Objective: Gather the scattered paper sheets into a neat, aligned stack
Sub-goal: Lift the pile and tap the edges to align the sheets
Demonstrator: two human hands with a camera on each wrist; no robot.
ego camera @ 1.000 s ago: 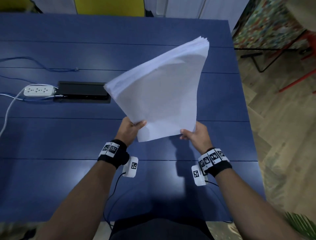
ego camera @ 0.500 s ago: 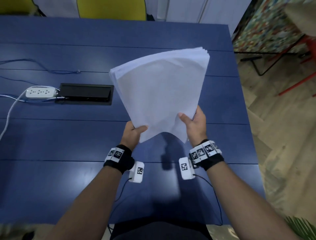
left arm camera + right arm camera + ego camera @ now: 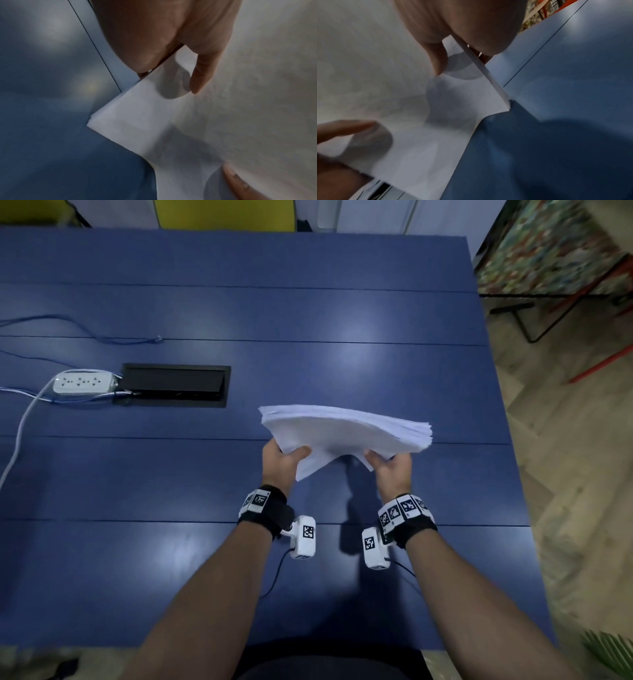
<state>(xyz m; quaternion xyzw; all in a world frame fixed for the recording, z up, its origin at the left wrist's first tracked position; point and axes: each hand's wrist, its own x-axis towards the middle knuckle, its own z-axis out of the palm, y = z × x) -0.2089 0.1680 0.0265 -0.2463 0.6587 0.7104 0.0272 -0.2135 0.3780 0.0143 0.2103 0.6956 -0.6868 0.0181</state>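
Blue table (image 3: 137, 559) carries no loose sheets in view; the paper stack (image 3: 346, 431) is gathered, held above it at about 1 o'clock. Left hand (image 3: 281, 463) and right hand (image 3: 394, 470) each pinch a near corner. Far edges look fanned, so squaring and setting down seem left.

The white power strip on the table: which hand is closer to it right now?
Left. The left hand grips the paper stack on the side toward the power strip; the right hand grips the stack's other side, farther away. Neither touches the strip.
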